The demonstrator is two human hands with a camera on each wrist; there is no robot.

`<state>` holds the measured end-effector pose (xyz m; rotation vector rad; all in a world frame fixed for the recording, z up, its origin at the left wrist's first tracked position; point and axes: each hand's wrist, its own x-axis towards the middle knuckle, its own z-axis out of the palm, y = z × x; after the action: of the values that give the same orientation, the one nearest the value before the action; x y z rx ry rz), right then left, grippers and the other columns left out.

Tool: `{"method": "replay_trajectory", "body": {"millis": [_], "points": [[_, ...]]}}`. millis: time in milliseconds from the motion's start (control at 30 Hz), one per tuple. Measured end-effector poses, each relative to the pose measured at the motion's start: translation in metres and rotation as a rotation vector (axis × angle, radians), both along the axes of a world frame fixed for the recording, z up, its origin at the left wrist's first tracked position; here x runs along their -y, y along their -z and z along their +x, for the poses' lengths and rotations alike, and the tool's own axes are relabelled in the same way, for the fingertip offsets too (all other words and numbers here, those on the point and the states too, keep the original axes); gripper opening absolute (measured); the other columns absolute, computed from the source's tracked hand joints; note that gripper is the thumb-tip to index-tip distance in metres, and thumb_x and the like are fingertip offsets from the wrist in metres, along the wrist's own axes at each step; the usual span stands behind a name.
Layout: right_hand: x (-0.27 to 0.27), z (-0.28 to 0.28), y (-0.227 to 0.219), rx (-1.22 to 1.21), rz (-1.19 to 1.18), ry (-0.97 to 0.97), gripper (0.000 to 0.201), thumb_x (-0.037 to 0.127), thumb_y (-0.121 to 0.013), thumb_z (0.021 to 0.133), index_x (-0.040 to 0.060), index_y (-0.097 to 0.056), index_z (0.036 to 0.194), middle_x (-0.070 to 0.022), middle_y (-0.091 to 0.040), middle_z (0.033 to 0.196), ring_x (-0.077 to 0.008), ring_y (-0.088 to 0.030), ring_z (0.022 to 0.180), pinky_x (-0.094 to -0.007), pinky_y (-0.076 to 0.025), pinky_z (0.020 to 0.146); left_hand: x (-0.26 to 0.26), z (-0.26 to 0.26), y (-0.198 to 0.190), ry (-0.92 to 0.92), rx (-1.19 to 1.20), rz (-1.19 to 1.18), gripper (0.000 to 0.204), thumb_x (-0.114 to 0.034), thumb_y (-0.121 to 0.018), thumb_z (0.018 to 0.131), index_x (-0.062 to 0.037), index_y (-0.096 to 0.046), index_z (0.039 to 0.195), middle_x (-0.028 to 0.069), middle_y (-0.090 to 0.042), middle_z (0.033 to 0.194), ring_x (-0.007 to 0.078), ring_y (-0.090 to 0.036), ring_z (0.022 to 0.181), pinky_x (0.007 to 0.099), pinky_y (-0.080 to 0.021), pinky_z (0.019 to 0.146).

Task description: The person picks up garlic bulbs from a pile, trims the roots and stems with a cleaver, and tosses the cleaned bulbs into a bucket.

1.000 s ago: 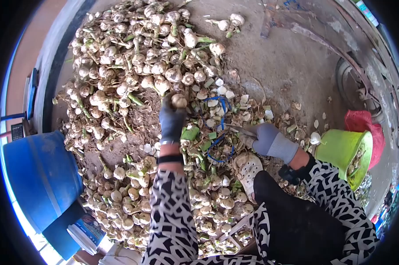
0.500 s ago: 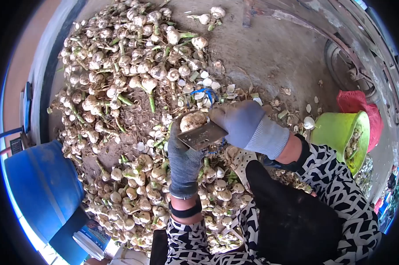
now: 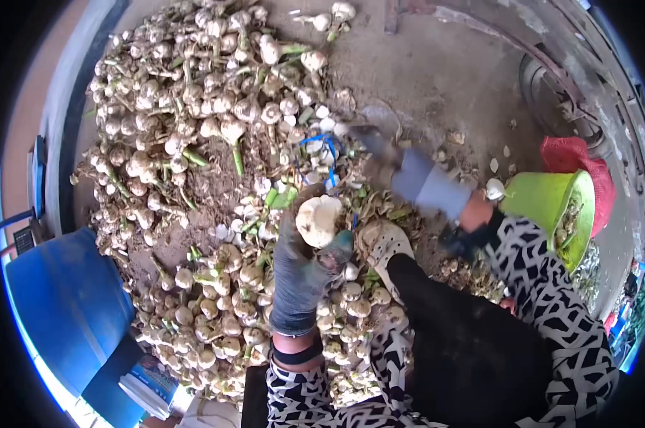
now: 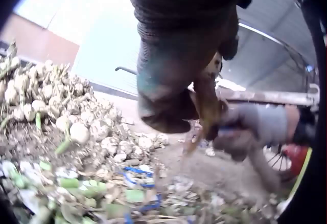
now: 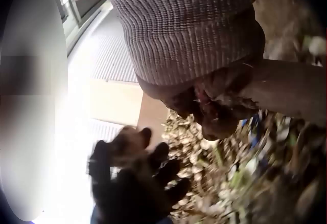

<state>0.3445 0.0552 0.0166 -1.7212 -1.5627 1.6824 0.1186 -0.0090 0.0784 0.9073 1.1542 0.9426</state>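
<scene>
In the head view the gloved left hand [image 3: 301,274] grips a large pale bulb [image 3: 319,221], its cut white face turned up. The gloved right hand [image 3: 411,178] is to the right of it, blurred, gripping a knife [image 3: 369,139] that points up and left, apart from the bulb. The left wrist view shows the left hand [image 4: 173,70] close up with the right hand [image 4: 250,127] beyond. In the right wrist view the right hand [image 5: 204,91] has its fingers curled round the knife [image 5: 291,88]; the left hand [image 5: 135,183] with the bulb [image 5: 127,144] is at lower left.
Piles of bulbs [image 3: 151,107] with stalks cover the ground at the left and below. Trimmings and a blue string [image 3: 329,157] lie ahead. A blue tub [image 3: 69,299] stands at left, a green bucket [image 3: 543,203] and red sack [image 3: 600,189] at right. A shoe [image 3: 386,246] is close to the left hand.
The left hand came back toward the body with the bulb. The right hand brought the knife over to the bulb, then swung it away to the right. The bulb's pale cut face now shows.
</scene>
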Motion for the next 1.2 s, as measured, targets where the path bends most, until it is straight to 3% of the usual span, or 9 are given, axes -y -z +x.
{"method": "replay_trajectory", "body": {"millis": [67,100,433,567,633,767,900,1033,1200], "points": [[0.018,-0.028,-0.028,-0.363,-0.222,0.17,0.027,0.022,-0.062,0.093,-0.0024,-0.064,0.103,-0.0095,-0.068,0.076,-0.0136,-0.065,0.055,-0.0301,-0.052,0.047,-0.005,-0.008,0.031,0.18,-0.663,0.517,0.079,-0.02,-0.082,0.075,-0.0034,-0.04,0.139,0.0131,-0.056,0.121,0.0209,-0.056,0.109,0.0315,-0.049,0.092],[0.023,-0.035,-0.026,-0.437,-0.271,0.241,0.028,0.023,-0.061,0.094,-0.0035,-0.064,0.102,-0.0086,-0.067,0.074,-0.0127,-0.064,0.053,-0.0275,-0.05,0.044,-0.001,-0.007,0.031,0.137,-0.669,0.315,0.08,-0.02,-0.083,0.074,-0.0048,-0.04,0.14,0.0145,-0.056,0.122,0.0218,-0.057,0.109,0.0313,-0.049,0.093],[0.027,-0.038,-0.01,-0.032,0.452,-0.211,0.019,0.014,-0.061,0.09,0.0105,-0.066,0.107,-0.009,-0.069,0.08,-0.0212,-0.067,0.069,-0.0321,-0.053,0.063,0.012,0.006,0.001,-0.277,0.382,-0.021,0.043,-0.041,-0.075,0.081,-0.006,-0.06,0.1,0.0,-0.058,0.078,0.0095,-0.053,0.068,0.0223,-0.041,0.062],[0.041,-0.02,0.056,0.285,0.384,-0.559,0.032,0.027,-0.063,0.089,0.0094,-0.063,0.116,-0.0113,-0.068,0.077,-0.0236,-0.068,0.069,-0.0358,-0.053,0.062,0.027,-0.031,0.01,0.126,0.461,-0.017,0.04,-0.04,-0.079,0.078,-0.0054,-0.065,0.092,0.0037,-0.065,0.087,0.013,-0.059,0.077,0.0296,-0.049,0.075],[0.041,-0.015,0.027,-0.071,-0.246,0.008,0.041,0.038,-0.065,0.086,0.0067,-0.065,0.113,-0.0152,-0.068,0.077,-0.027,-0.068,0.07,-0.0384,-0.052,0.064,0.017,-0.074,0.008,0.426,0.16,-0.169,0.036,-0.034,-0.077,0.08,-0.0045,-0.068,0.099,0.0067,-0.069,0.097,0.0173,-0.063,0.088,0.0352,-0.05,0.085],[0.028,-0.015,0.031,0.172,-0.099,-0.072,0.037,0.035,-0.067,0.087,0.0009,-0.069,0.1,-0.0162,-0.067,0.074,-0.0244,-0.067,0.069,-0.0375,-0.05,0.066,-0.051,-0.108,0.041,0.167,-0.803,-0.217,0.04,-0.029,-0.067,0.09,0.0009,-0.062,0.116,0.0122,-0.07,0.103,0.0207,-0.065,0.094,0.0299,-0.052,0.085],[0.028,-0.027,0.017,0.062,-0.067,-0.051,0.039,0.037,-0.065,0.088,0.0037,-0.067,0.108,-0.0156,-0.068,0.076,-0.0238,-0.066,0.07,-0.0368,-0.049,0.067,-0.15,-0.117,0.134,-0.175,-1.115,0.256,0.084,-0.029,-0.077,0.075,0.0015,-0.035,0.141,0.0288,-0.047,0.135,0.0389,-0.05,0.123,0.04,-0.042,0.103],[0.032,-0.029,0.029,0.104,-0.163,-0.159,0.04,0.037,-0.063,0.088,0.0096,-0.065,0.117,-0.0144,-0.069,0.078,-0.0245,-0.068,0.07,-0.0359,-0.051,0.069,-0.194,-0.102,0.154,-0.191,-1.355,-0.038,0.071,-0.016,-0.069,0.076,-0.0022,-0.04,0.139,0.0259,-0.054,0.128,0.0344,-0.056,0.115,0.0386,-0.046,0.098],[0.013,-0.044,0.006,0.22,0.178,-0.246,0.03,0.036,-0.061,0.09,0.0125,-0.067,0.106,-0.0126,-0.069,0.079,-0.0285,-0.068,0.071,-0.0396,-0.053,0.067,-0.138,-0.11,0.153,-0.156,-0.165,-0.035,0.044,0.003,-0.058,0.083,-0.0025,-0.051,0.126,0.009,-0.065,0.104,0.0152,-0.062,0.092,0.026,-0.051,0.079]]}}
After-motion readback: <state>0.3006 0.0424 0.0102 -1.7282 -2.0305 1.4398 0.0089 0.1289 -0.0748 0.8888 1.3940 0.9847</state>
